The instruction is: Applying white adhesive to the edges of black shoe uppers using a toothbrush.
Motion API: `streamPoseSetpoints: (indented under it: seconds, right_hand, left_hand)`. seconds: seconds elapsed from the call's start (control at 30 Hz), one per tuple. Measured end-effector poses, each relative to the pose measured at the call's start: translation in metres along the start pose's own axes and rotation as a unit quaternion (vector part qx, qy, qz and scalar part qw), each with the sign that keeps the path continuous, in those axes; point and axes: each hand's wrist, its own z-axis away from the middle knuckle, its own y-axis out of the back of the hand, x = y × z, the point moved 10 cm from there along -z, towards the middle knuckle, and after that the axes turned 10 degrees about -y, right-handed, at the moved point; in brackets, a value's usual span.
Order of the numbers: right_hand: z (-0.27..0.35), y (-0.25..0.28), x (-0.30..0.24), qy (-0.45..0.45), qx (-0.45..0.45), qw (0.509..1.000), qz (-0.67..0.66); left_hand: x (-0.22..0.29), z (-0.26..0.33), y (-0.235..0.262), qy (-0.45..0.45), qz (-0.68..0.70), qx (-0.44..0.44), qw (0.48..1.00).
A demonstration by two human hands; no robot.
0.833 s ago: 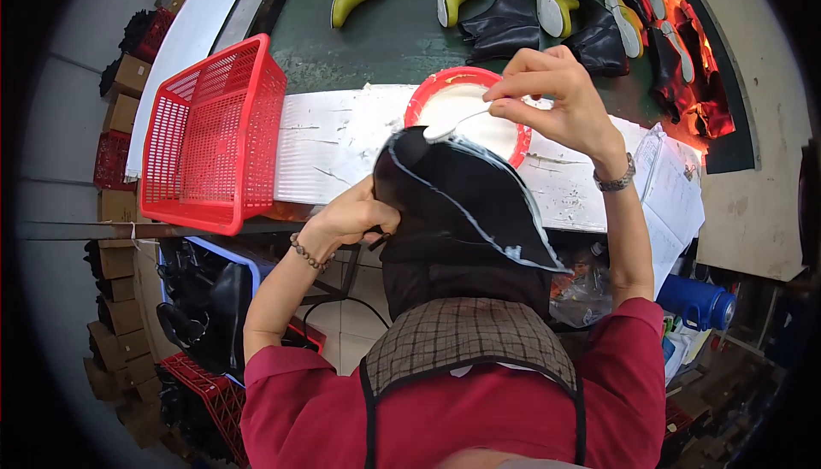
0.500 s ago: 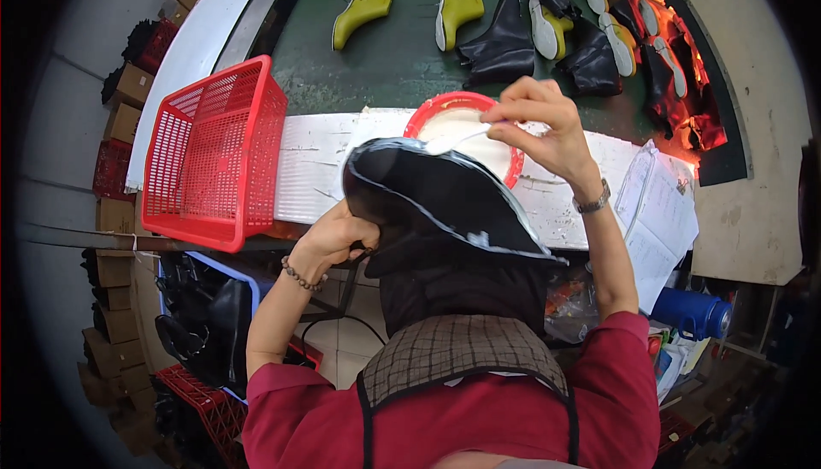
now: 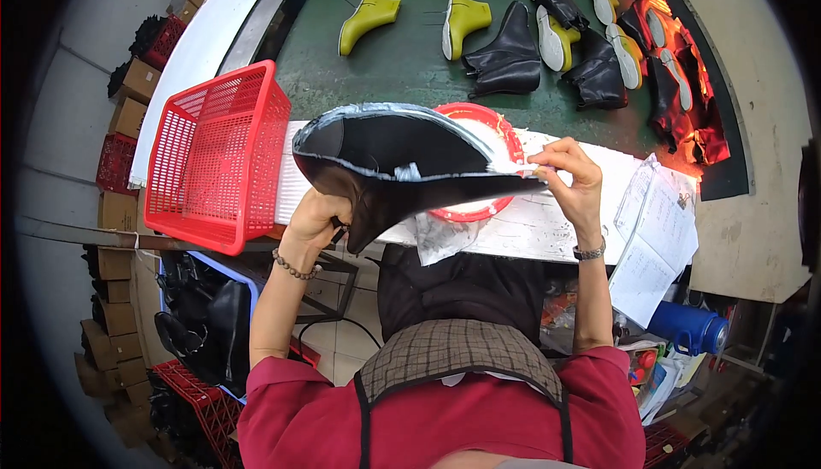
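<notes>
Left hand point(image 3: 318, 217): my fingers are curled into a loose fist, closed on the near left end of the floppy black leather boot upper point(image 3: 410, 144); the thumb is mostly hidden from me.
Left forearm: it rises from a rolled dark-red sleeve point(image 3: 286, 379) and leans inward, a beaded brown bracelet point(image 3: 295, 267) round the wrist.
Right hand point(image 3: 571, 180): thumb and fingertips are pressed together, pinching a slim white applicator point(image 3: 518, 168); the knuckles are raised and the fingers point left.
Right forearm: it stands nearly straight up, a metal-banded wristwatch point(image 3: 590, 253) at the wrist, which bends inward.
Applicator tip: at the right end of the upper's edge; whether it touches there I cannot tell.
Boot upper: held up in front of me, its opening facing up, with a pale bluish-white coat along its edges, its narrow end reaching towards my right fingers.
Behind it: a round red plastic bowl point(image 3: 470, 109) of white paste, partly hidden by the upper, on the long white board point(image 3: 547, 231).
Left of my hands: a red slatted plastic basket point(image 3: 256, 161).
</notes>
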Motion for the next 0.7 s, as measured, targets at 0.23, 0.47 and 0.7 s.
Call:
streamPoseSetpoints:
  seconds: [0.23, 0.47, 0.7]
  right_hand:
    - [-0.013, 0.039, 0.143, -0.203, 0.131, 0.955, -0.174]
    - [-0.010, 0.042, 0.191, -0.226, 0.197, 0.945, -0.133]
    - [-0.002, 0.048, 0.194, -0.233, 0.225, 0.935, -0.142]
  left_hand:
    - [-0.009, -0.067, -0.050, 0.091, 0.164, -0.079, 0.979]
    - [-0.017, -0.213, -0.093, 0.126, 0.252, -0.040, 0.959]
    - [-0.062, -0.396, -0.157, 0.125, 0.183, -0.084, 0.971]
